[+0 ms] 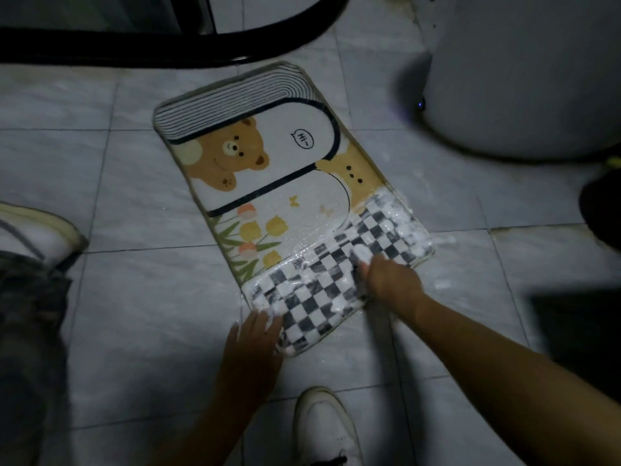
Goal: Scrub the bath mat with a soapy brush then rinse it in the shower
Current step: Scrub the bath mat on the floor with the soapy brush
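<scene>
A bath mat (268, 183) with bears, tulips and a black-and-white checkered end lies flat on the tiled floor. White soap foam covers the checkered end near me. My right hand (389, 280) is curled over something pale on the checkered part, probably the brush (364, 255), mostly hidden under my fingers. My left hand (252, 341) rests with straight fingers on the mat's near left corner, its fingertips in the foam.
A white toilet base (517, 89) stands at the upper right. A black curved shower threshold (168, 48) runs along the top. My white shoe (322, 428) is at the bottom, another shoe (40, 233) at the left. Foam spatters the tiles to the right of the mat.
</scene>
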The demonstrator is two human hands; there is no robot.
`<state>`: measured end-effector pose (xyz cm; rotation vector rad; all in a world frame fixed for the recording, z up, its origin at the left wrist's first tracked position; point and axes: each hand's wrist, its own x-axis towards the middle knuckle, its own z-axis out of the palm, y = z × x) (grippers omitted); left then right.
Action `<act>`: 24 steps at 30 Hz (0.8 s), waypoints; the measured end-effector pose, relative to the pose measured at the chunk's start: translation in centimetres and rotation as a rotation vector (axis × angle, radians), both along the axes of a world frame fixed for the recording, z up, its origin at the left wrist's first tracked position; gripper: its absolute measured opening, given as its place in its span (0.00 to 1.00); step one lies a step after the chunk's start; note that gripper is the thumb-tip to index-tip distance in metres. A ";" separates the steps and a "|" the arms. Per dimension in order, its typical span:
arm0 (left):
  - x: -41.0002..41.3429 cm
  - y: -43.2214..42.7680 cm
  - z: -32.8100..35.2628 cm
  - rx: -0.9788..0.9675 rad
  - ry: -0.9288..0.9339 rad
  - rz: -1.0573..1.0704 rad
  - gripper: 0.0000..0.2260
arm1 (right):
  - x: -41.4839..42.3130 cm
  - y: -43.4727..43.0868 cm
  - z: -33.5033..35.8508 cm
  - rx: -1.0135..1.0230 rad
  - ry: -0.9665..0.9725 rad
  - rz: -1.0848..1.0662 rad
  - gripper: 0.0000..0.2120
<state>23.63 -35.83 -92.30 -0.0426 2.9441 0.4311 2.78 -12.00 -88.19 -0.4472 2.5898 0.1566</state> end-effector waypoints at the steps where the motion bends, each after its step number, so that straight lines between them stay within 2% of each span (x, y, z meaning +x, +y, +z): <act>1: 0.8 -0.1 0.1 0.021 0.018 -0.019 0.27 | -0.2 0.7 -0.1 -0.002 0.028 -0.074 0.10; 4: 2.0 0.3 0.3 0.049 0.058 -0.033 0.27 | 3.3 -2.4 -0.2 -0.126 0.019 -0.177 0.13; 8: 2.1 1.0 0.2 0.048 0.056 0.009 0.28 | 9.7 -6.6 0.4 -0.264 -0.212 -0.080 0.16; 10: 2.3 0.9 0.4 0.070 0.016 0.025 0.28 | 8.3 -4.6 1.0 -0.188 -0.202 -0.050 0.16; 14: 2.7 0.4 0.3 0.097 -0.006 -0.006 0.27 | 3.2 1.3 1.4 -0.022 -0.015 -0.244 0.23; 16: 2.6 -0.1 0.0 0.097 -0.011 -0.018 0.27 | 4.2 -0.2 0.8 -0.055 -0.012 -0.290 0.23; 18: 2.4 -0.1 -0.1 0.101 -0.027 -0.025 0.27 | 7.2 -3.4 0.3 -0.123 -0.094 -0.239 0.19; 21: 2.6 -0.2 -0.3 0.094 -0.047 -0.039 0.27 | 10.5 -7.5 0.8 -0.185 -0.189 -0.043 0.14; 24: 2.8 -0.6 0.0 0.084 -0.045 -0.052 0.27 | 7.2 -7.3 0.8 -0.099 -0.181 -0.038 0.15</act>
